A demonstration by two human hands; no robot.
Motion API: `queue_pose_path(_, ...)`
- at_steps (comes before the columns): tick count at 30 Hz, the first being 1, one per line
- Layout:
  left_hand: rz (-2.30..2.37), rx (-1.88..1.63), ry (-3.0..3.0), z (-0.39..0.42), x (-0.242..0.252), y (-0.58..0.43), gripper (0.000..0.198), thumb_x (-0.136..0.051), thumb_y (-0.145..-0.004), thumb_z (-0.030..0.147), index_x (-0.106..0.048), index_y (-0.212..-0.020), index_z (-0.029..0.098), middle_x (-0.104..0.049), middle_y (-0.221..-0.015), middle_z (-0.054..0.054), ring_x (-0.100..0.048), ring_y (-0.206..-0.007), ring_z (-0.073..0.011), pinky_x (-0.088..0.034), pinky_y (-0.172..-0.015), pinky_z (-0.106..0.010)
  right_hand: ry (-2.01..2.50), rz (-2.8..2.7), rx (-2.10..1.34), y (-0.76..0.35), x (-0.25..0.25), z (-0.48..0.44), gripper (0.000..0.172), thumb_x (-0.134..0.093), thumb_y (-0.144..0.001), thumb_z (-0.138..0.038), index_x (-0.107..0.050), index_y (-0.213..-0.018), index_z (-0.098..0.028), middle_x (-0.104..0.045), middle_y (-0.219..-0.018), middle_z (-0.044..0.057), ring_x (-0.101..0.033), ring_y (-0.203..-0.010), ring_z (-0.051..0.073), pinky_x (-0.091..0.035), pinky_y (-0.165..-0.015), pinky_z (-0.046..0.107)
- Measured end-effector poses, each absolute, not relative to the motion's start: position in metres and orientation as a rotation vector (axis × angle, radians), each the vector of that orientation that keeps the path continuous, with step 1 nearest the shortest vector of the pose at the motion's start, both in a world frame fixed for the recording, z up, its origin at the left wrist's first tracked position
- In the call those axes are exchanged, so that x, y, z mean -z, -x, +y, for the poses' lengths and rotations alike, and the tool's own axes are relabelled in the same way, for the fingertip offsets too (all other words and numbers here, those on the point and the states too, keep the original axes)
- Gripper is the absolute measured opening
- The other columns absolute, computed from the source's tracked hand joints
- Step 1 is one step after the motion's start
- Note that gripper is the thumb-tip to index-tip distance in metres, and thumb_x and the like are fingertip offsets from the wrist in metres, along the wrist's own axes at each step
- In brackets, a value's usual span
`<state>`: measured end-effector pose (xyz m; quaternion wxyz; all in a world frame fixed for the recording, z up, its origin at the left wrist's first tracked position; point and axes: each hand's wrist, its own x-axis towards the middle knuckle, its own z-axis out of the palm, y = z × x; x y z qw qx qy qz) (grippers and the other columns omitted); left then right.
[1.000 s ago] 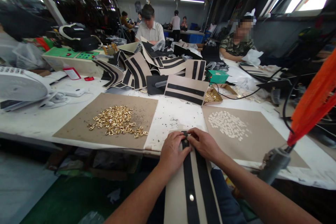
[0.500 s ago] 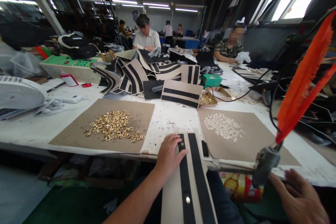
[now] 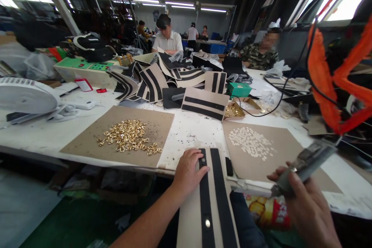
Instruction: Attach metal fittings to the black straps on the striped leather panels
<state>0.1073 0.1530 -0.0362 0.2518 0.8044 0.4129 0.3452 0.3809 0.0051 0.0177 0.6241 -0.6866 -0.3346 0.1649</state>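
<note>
My left hand (image 3: 188, 173) lies flat with fingers spread on a beige panel with two black stripes (image 3: 207, 201), which hangs over the table's front edge onto my lap. A small metal stud (image 3: 207, 223) shows on the left stripe. My right hand (image 3: 306, 205) is wrapped round the grey handle of a hanging power tool (image 3: 305, 166), lower right, whose orange coiled hose (image 3: 322, 85) rises to the upper right. A small black piece (image 3: 229, 166) lies just right of the panel.
Gold metal rings (image 3: 128, 136) are heaped on a brown board at left; pale small pieces (image 3: 251, 143) cover a brown board (image 3: 287, 151) at right. Striped panels (image 3: 180, 79) pile up mid-table beside a green box (image 3: 240, 89). Two people sit across the white table (image 3: 43, 135); others work farther back.
My right hand left the panel, swung out to the lower right and took hold of the hanging tool, tilting it. The left hand stayed pressed on the panel.
</note>
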Motion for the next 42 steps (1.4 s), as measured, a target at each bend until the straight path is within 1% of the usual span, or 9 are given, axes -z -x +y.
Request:
queue_pose_path(2, 1.124, -0.938, -2.19, 0.154, 0.038, -0.108, 0.035, -0.082, -0.078, 0.023, -0.068, -0.109, 0.02, -0.068, -0.123, -0.008, -0.057, -0.123, -0.0267, -0.048, -0.109, -0.048, 1.245, -0.658, -0.672, -0.36, -0.044, 0.033, 0.041, -0.073, -0.084, -0.043, -0.063, -0.121, -0.03, -0.065, -0.102, 0.002, -0.068, -0.084, 0.021, -0.057, -0.073, 0.034)
queue_pose_path(4, 1.13, -0.931, -2.184, 0.154, 0.039, -0.108, 0.035, -0.082, -0.078, 0.024, -0.068, -0.11, 0.02, -0.068, -0.123, -0.008, -0.058, -0.123, -0.0269, -0.048, -0.109, -0.048, 1.04, -0.646, -0.895, -0.339, -0.063, 0.064, 0.044, -0.079, -0.079, -0.039, -0.064, -0.119, -0.029, -0.063, -0.101, 0.001, -0.065, -0.082, 0.017, -0.056, -0.075, 0.031)
queue_pose_path(6, 1.138, -0.918, -2.172, 0.154, 0.039, -0.108, 0.037, -0.082, -0.077, 0.026, -0.068, -0.111, 0.02, -0.068, -0.124, -0.008, -0.058, -0.122, -0.0273, -0.048, -0.108, -0.049, 0.886, -0.671, -1.101, -0.319, -0.071, 0.093, 0.041, -0.077, -0.08, -0.049, -0.065, -0.112, -0.026, -0.059, -0.091, 0.0, -0.059, -0.072, 0.014, -0.054, -0.069, 0.029)
queue_pose_path(8, 1.149, -0.907, -2.16, 0.154, 0.039, -0.109, 0.039, -0.083, -0.076, 0.027, -0.068, -0.112, 0.02, -0.068, -0.124, -0.009, -0.058, -0.122, -0.0277, -0.048, -0.108, -0.049, 0.783, -0.693, -1.224, -0.3, -0.069, 0.117, 0.046, -0.07, -0.082, -0.064, -0.065, -0.103, -0.024, -0.054, -0.08, -0.002, -0.052, -0.06, 0.012, -0.05, -0.06, 0.026)
queue_pose_path(11, 1.16, -0.905, -2.148, 0.154, 0.038, -0.109, 0.04, -0.084, -0.075, 0.027, -0.068, -0.112, 0.02, -0.068, -0.124, -0.009, -0.058, -0.123, -0.0282, -0.048, -0.109, -0.049, 0.752, -0.774, -1.155, -0.276, -0.054, 0.143, 0.05, -0.072, -0.078, -0.07, -0.061, -0.093, -0.024, -0.051, -0.072, -0.004, -0.049, -0.055, 0.011, -0.048, -0.054, 0.025)
queue_pose_path(17, 1.12, -0.896, -2.125, 0.154, 0.035, -0.108, 0.041, -0.084, -0.076, 0.028, -0.068, -0.114, 0.021, -0.066, -0.125, -0.009, -0.057, -0.124, -0.0283, -0.046, -0.109, -0.049, 0.981, -1.015, -0.931, -0.255, -0.027, 0.162, 0.039, -0.079, -0.08, -0.052, -0.055, -0.077, -0.021, -0.05, -0.059, -0.005, -0.051, -0.051, 0.013, -0.047, -0.048, 0.025)
queue_pose_path(28, 1.067, -0.877, -2.089, 0.156, 0.038, -0.107, 0.038, -0.08, -0.08, 0.031, -0.069, -0.115, 0.023, -0.065, -0.127, -0.009, -0.055, -0.125, -0.0294, -0.044, -0.108, -0.049, 1.124, -1.167, -0.853, -0.252, -0.006, 0.168, 0.037, -0.073, -0.085, -0.052, -0.056, -0.076, -0.021, -0.053, -0.059, -0.004, -0.05, -0.049, 0.013, -0.044, -0.047, 0.026)
queue_pose_path(37, 1.059, -0.838, -2.075, 0.158, 0.034, -0.107, 0.048, -0.077, -0.083, 0.036, -0.065, -0.128, 0.026, -0.065, -0.129, -0.008, -0.054, -0.126, -0.0293, -0.044, -0.109, -0.049, 1.1, -1.215, -0.919, -0.253, -0.006, 0.169, 0.03, -0.074, -0.085, -0.043, -0.056, -0.077, -0.021, -0.053, -0.06, -0.004, -0.049, -0.051, 0.012, -0.044, -0.048, 0.026)
queue_pose_path(42, 1.075, -0.811, -2.078, 0.159, 0.036, -0.107, 0.044, -0.078, -0.082, 0.037, -0.067, -0.124, 0.027, -0.065, -0.129, -0.007, -0.054, -0.127, -0.0288, -0.044, -0.109, -0.048, 1.084, -1.18, -0.907, -0.255, -0.003, 0.168, 0.028, -0.072, -0.087, -0.04, -0.054, -0.077, -0.022, -0.051, -0.06, -0.004, -0.047, -0.052, 0.012, -0.044, -0.049, 0.026)
